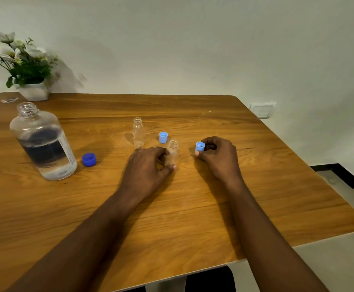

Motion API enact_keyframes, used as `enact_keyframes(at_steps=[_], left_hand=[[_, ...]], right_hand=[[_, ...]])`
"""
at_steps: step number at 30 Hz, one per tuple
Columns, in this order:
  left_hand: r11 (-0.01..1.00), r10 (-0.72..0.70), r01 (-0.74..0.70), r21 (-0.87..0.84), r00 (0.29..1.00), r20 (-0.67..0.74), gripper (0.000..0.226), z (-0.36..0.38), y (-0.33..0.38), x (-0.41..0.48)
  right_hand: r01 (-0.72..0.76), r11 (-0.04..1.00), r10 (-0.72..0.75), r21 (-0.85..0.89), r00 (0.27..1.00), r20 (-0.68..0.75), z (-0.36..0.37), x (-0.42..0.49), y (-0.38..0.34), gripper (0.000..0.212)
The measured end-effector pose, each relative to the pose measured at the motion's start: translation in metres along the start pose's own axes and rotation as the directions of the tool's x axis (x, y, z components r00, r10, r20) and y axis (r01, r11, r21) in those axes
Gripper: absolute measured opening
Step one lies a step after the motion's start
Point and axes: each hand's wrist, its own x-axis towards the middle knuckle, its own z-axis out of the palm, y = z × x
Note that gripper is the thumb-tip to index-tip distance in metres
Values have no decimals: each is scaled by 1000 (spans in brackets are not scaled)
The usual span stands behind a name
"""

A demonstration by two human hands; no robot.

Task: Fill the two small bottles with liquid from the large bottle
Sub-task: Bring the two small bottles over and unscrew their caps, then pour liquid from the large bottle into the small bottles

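Observation:
The large clear bottle stands uncapped at the table's left, partly filled with clear liquid. Its dark blue cap lies just to its right. Two small clear bottles stand open and look empty. One small bottle is farther back, by itself. My left hand grips the nearer small bottle upright on the table. A light blue cap rests between the two small bottles. My right hand pinches a second light blue cap low over the table, to the right of the held bottle.
The wooden table has rounded corners and stands against a white wall. A white pot of white flowers sits at the back left corner, with a small clear scrap beside it. A wall socket is at the right.

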Motion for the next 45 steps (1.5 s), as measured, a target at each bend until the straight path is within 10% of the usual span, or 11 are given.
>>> enact_keyframes(at_steps=[14, 20, 31, 45], left_hand=[[996, -66, 61, 72, 995, 75, 46, -2, -1, -1], [995, -92, 88, 55, 994, 62, 60, -7, -1, -8], [992, -100, 99, 75, 995, 11, 53, -18, 2, -35], [986, -148, 155, 59, 983, -113, 37, -52, -8, -73]], right_hand=[[-42, 999, 42, -35, 999, 1, 2, -8, 2, 63], [49, 998, -54, -28, 982, -179, 4, -28, -8, 38], [52, 997, -46, -52, 992, 116, 34, -53, -28, 72], [143, 985, -133, -94, 985, 106, 49, -58, -38, 31]])
